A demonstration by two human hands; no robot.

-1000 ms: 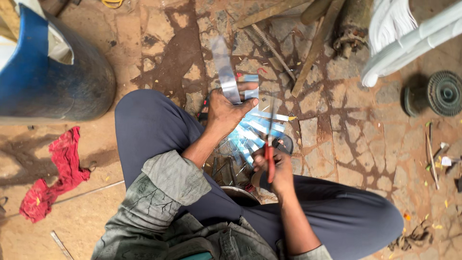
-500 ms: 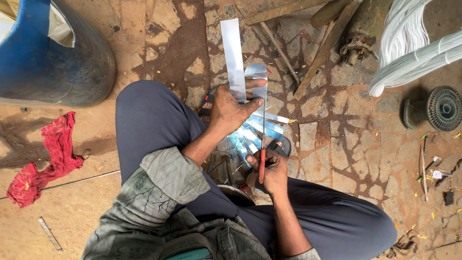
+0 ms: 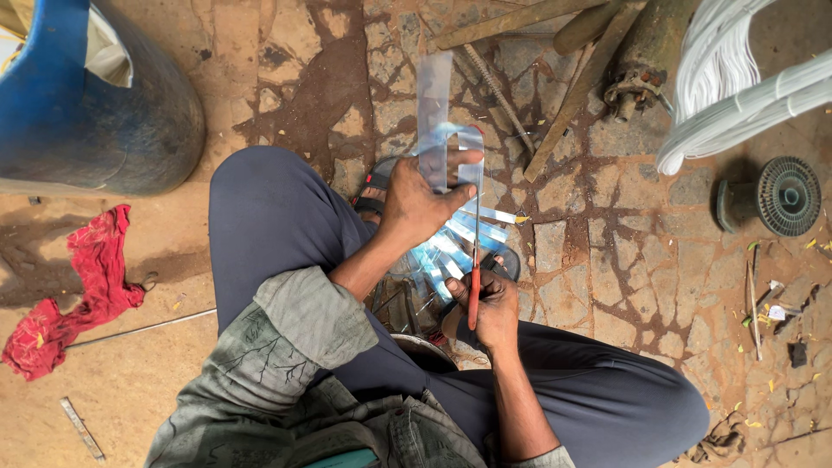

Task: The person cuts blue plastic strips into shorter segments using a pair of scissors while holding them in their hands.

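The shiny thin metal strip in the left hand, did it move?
Yes. The shiny thin metal strip now pokes farther up from the left hand, away from the knees, toward the brown wooden stick on the stone floor.

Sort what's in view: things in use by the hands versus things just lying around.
In use: left hand holding clear plastic strip; right hand holding red-handled scissors; cut strips between them.

Lying about: blue barrel, red rag, white wire coil, black spool.

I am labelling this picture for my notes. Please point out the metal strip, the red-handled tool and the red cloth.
metal strip [image 3: 433, 95], head view, on its bare upper part above the left hand.
red-handled tool [image 3: 473, 299], head view, on the red handle in the right hand.
red cloth [image 3: 82, 286], head view, on its middle folds.
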